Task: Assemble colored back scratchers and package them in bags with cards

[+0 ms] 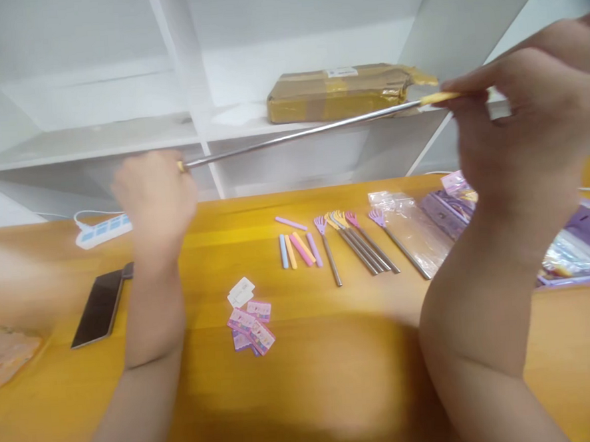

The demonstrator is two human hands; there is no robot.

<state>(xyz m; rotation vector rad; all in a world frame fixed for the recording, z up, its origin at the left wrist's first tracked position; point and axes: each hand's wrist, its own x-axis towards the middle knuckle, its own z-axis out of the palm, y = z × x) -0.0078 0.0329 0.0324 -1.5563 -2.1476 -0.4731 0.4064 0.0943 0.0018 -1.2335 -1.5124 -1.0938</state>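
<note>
An extended metal back scratcher rod (290, 136) with yellow ends is stretched between my two hands above the table. My left hand (156, 196) is closed round its left end, where a bit of yellow shows. My right hand (522, 107) pinches the yellow piece at the right end, held higher. Which end carries the claw is hidden. Below lie several back scratchers (359, 244) with purple, yellow and pink claw heads and metal rods. Beside them are several coloured tubes (301, 247) in blue, yellow, pink and purple.
Printed cards (251, 327) and white labels (241, 291) lie mid-table. At left are a phone (99, 306), a power strip (106, 230) and an orange bag (6, 355). A clear plastic bag (415, 230) and purple boxes (588, 236) lie right. A taped carton (337, 92) sits on the shelf.
</note>
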